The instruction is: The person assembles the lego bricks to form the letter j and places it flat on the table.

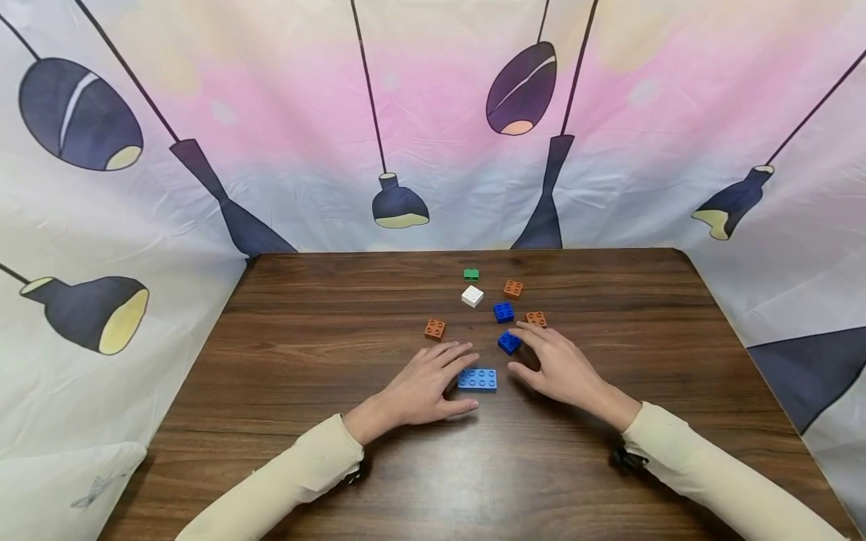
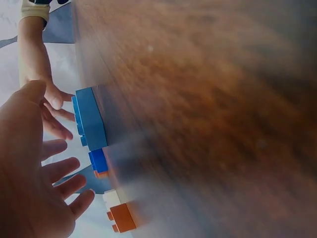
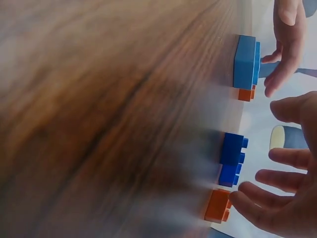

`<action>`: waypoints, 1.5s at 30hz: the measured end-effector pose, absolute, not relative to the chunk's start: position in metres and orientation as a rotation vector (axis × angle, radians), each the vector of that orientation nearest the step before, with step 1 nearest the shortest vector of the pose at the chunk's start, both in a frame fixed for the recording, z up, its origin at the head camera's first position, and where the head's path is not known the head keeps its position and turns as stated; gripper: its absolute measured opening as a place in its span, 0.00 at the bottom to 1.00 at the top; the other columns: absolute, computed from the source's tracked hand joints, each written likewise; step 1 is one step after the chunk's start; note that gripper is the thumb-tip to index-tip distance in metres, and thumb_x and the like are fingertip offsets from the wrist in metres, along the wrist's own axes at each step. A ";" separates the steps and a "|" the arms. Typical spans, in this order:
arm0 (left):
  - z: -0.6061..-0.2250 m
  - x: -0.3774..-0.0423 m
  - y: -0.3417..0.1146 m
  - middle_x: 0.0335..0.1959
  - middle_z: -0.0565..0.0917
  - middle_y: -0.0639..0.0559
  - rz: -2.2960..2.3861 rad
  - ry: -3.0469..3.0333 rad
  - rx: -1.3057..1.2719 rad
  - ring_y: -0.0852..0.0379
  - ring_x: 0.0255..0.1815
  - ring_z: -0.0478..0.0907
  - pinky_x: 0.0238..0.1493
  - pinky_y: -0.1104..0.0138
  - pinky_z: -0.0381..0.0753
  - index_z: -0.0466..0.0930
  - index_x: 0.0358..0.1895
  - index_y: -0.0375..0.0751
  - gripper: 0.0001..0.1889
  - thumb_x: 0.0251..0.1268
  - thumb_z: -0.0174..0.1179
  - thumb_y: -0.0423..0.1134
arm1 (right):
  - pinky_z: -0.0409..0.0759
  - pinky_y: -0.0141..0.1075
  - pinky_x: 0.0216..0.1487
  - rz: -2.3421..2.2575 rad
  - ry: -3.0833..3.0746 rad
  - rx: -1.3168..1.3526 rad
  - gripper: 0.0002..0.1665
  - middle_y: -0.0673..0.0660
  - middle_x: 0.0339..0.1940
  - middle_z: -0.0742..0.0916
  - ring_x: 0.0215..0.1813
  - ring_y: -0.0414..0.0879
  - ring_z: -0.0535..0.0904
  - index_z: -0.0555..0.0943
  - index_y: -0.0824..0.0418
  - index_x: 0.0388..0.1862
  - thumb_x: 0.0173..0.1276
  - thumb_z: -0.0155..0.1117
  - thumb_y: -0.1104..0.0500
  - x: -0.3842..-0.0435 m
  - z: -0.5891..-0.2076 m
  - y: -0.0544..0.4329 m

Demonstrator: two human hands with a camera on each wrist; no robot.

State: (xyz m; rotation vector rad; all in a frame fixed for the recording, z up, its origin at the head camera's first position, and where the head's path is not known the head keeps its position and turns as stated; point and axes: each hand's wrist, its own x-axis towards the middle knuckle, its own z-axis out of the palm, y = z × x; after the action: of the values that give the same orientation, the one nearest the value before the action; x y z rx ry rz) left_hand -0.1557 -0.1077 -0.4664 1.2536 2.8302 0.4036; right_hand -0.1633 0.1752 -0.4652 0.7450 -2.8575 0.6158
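A light blue eight-stud toy brick (image 1: 479,380) lies on the table between the two hands. My left hand (image 1: 422,385) is spread at its left end, index finger over a corner; in the left wrist view the fingers look apart from the brick. To the right, my right hand (image 1: 560,370) hovers with loosely spread fingers beside a dark blue brick (image 1: 507,343). Its fingertips partly cover that brick and an orange brick (image 1: 536,319) in the head view. The right wrist view shows the fingers (image 3: 282,179) bent around nothing, close to the orange brick (image 3: 217,206).
Farther back on the brown wooden table (image 1: 325,300) are another dark blue brick (image 1: 504,312), a white brick (image 1: 472,296), a green brick (image 1: 471,275) and an orange brick (image 1: 513,289). One more orange brick (image 1: 435,329) sits beyond the left hand. A lamp-printed curtain (image 1: 304,150) hangs behind.
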 end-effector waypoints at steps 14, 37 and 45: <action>-0.468 -0.161 -0.097 0.72 0.74 0.48 0.439 2.773 1.249 0.49 0.71 0.70 0.69 0.50 0.69 0.68 0.76 0.48 0.37 0.71 0.59 0.64 | 0.79 0.58 0.58 0.641 -2.915 0.757 0.36 0.66 0.67 0.80 0.63 0.61 0.80 0.75 0.61 0.72 0.68 0.73 0.51 -0.177 -0.471 0.169; -0.473 -0.182 -0.089 0.55 0.84 0.48 0.518 2.787 1.240 0.53 0.53 0.77 0.57 0.58 0.76 0.81 0.64 0.42 0.24 0.72 0.64 0.51 | 0.83 0.51 0.48 0.559 -2.887 0.818 0.25 0.60 0.49 0.87 0.49 0.53 0.85 0.83 0.63 0.60 0.64 0.75 0.63 -0.187 -0.472 0.167; -0.473 -0.190 -0.088 0.57 0.83 0.46 0.561 2.760 1.181 0.51 0.56 0.79 0.61 0.56 0.76 0.80 0.65 0.40 0.24 0.74 0.63 0.49 | 0.82 0.54 0.53 0.621 -2.918 0.779 0.23 0.61 0.54 0.87 0.56 0.57 0.84 0.83 0.63 0.59 0.65 0.75 0.60 -0.187 -0.472 0.168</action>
State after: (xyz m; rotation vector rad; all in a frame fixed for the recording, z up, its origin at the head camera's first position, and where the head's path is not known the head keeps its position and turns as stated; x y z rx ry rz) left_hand -0.1897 -0.0878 -0.4729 1.1814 2.7597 0.5611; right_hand -0.1867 0.1684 -0.4721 0.7792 -2.9183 0.6213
